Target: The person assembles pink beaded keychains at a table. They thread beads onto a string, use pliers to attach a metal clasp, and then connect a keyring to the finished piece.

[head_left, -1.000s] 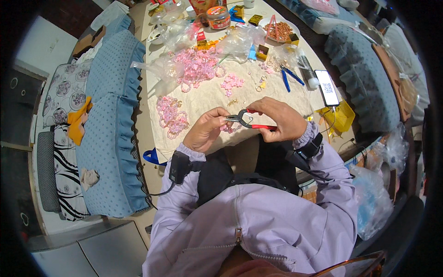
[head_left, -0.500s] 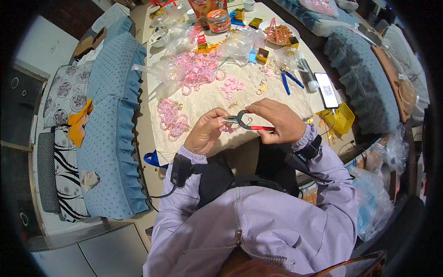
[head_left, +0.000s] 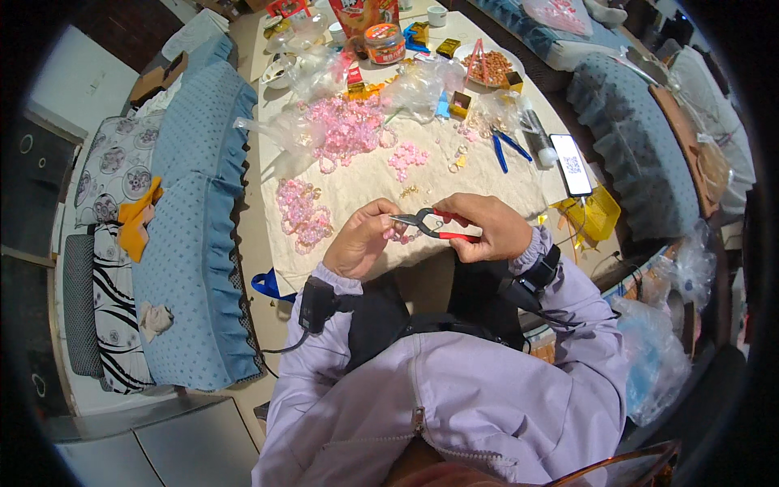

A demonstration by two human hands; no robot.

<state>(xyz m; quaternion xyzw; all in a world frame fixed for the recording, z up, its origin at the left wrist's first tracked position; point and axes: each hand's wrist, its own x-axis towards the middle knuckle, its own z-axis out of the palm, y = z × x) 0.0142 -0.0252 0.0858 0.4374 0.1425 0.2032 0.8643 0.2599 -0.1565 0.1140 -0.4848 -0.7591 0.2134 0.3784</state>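
Observation:
Over the table's near edge, my right hand (head_left: 495, 229) is closed round a pair of pliers (head_left: 423, 219) with red handles and a dark head. The narrow jaws point left, to the fingertips of my left hand (head_left: 359, 241). Those fingers are pinched together on a string of pink beads (head_left: 403, 236), part of which hangs below the pliers. Whether the jaws grip anything is too small to tell. Just beyond my hands lie small gold-coloured pieces (head_left: 410, 191) and a cluster of loose pink beads (head_left: 407, 160). Pink beaded bracelets (head_left: 302, 213) are heaped to the left.
A bigger pink bead pile (head_left: 347, 128) lies farther back among clear plastic bags (head_left: 418, 84). Blue-handled pliers (head_left: 510, 151), a phone (head_left: 571, 165) and a yellow basket (head_left: 599, 213) are to the right. A jar (head_left: 384, 44) and a plate of nuts (head_left: 491, 66) stand at the back.
The pliers have tilted and dropped slightly, and both red handles now show more. My right hand has moved a little lower, while my left stays at nearly the same place.

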